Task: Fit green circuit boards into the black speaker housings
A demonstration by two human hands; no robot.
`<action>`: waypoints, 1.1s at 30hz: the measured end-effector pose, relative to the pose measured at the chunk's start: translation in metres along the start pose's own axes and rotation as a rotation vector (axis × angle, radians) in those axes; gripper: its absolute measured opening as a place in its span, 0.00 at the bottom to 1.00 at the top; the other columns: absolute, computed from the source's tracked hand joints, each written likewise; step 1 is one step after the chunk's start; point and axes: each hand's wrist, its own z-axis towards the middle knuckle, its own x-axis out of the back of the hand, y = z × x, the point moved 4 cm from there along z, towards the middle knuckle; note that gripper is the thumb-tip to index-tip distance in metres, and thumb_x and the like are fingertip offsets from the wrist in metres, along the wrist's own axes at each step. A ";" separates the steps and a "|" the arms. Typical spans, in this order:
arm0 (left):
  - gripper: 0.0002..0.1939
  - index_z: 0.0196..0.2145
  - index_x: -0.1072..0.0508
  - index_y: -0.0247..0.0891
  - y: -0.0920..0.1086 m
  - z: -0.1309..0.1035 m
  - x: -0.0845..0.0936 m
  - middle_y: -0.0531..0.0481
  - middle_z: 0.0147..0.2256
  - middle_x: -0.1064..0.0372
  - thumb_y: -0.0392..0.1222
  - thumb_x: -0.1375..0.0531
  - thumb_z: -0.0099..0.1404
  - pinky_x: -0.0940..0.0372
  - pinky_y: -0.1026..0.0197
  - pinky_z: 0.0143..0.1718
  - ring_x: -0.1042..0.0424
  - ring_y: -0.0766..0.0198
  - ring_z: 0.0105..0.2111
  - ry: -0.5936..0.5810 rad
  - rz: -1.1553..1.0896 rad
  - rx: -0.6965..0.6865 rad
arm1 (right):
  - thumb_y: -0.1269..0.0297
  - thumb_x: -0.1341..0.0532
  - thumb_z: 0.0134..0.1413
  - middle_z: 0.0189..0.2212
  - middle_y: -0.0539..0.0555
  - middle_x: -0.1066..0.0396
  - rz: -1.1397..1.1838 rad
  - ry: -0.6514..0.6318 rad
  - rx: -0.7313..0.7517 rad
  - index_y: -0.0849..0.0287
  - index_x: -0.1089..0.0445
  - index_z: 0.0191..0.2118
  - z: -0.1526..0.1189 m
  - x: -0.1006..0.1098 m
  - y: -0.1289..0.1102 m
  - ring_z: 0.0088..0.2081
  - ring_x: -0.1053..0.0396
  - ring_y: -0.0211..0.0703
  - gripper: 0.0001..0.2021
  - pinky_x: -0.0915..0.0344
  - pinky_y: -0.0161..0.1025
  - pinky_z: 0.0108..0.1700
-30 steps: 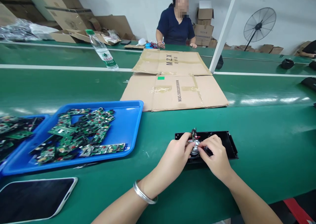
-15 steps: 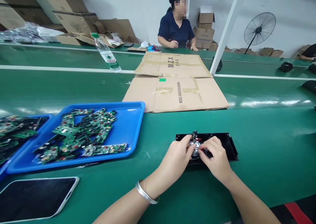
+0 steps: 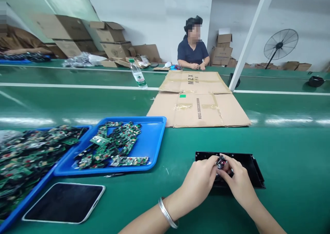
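Observation:
A long black plastic housing (image 3: 251, 168) lies on the green bench in front of me, with a raised rim. Over its left half, my left hand (image 3: 202, 177) and my right hand (image 3: 238, 179) meet with fingertips pinched on a small dark electronic part (image 3: 221, 162). It shows a bit of red, perhaps a wire; its exact kind is too small to make out. Both hands are closed on it, the left from the left side and the right from the other. My fingers hide much of the housing's inside.
On my left stand a blue tray (image 3: 160, 141) of green circuit boards (image 3: 121, 141) and another heaped tray. A phone (image 3: 64, 202) lies nearer. Flattened cardboard (image 3: 190, 110), a water bottle (image 3: 138, 76) and a white post (image 3: 251, 41) are beyond. A person (image 3: 193, 52) sits across.
My view has shifted left and up. Earlier my fingers worked at a silvery round piece low in the housing; now they pinch the small dark part above it.

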 end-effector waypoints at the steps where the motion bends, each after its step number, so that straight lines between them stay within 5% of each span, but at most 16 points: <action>1: 0.10 0.37 0.36 0.41 0.000 0.000 0.000 0.50 0.33 0.28 0.34 0.55 0.64 0.42 0.64 0.29 0.29 0.62 0.30 -0.002 0.004 -0.005 | 0.56 0.45 0.57 0.27 0.51 0.34 -0.010 -0.023 0.016 0.55 0.34 0.42 0.000 -0.002 0.000 0.30 0.35 0.44 0.11 0.37 0.42 0.34; 13: 0.09 0.34 0.35 0.40 -0.002 0.002 -0.001 0.50 0.29 0.30 0.34 0.54 0.63 0.41 0.64 0.26 0.32 0.63 0.27 0.061 0.004 0.029 | 0.58 0.48 0.59 0.28 0.54 0.36 -0.040 -0.006 0.026 0.56 0.35 0.35 -0.002 -0.008 0.000 0.31 0.36 0.47 0.09 0.37 0.45 0.34; 22: 0.07 0.35 0.39 0.40 -0.015 0.003 -0.005 0.51 0.29 0.32 0.45 0.50 0.62 0.35 0.66 0.21 0.32 0.65 0.26 -0.030 -0.382 0.170 | 0.62 0.42 0.54 0.31 0.53 0.36 0.052 -0.053 0.014 0.55 0.32 0.43 0.002 0.002 -0.010 0.32 0.34 0.44 0.10 0.32 0.42 0.34; 27: 0.17 0.48 0.45 0.40 -0.016 0.007 0.000 0.52 0.29 0.32 0.42 0.49 0.60 0.34 0.64 0.21 0.32 0.67 0.21 -0.028 -0.434 0.233 | 0.68 0.39 0.49 0.32 0.52 0.32 0.134 -0.099 -0.057 0.55 0.31 0.45 0.006 0.018 -0.004 0.34 0.31 0.43 0.15 0.32 0.41 0.39; 30: 0.26 0.55 0.51 0.41 -0.015 0.010 0.007 0.53 0.27 0.31 0.40 0.50 0.60 0.34 0.63 0.24 0.31 0.67 0.19 -0.022 -0.401 0.272 | 0.64 0.42 0.53 0.32 0.53 0.29 0.137 0.042 -0.168 0.57 0.30 0.41 0.009 0.037 0.008 0.33 0.30 0.43 0.10 0.32 0.40 0.37; 33: 0.21 0.50 0.44 0.41 -0.016 0.012 0.014 0.54 0.24 0.30 0.42 0.48 0.59 0.36 0.64 0.22 0.31 0.66 0.19 -0.062 -0.378 0.294 | 0.61 0.46 0.57 0.33 0.54 0.29 0.074 0.239 -0.161 0.58 0.30 0.38 0.011 0.053 0.014 0.35 0.31 0.44 0.10 0.33 0.42 0.38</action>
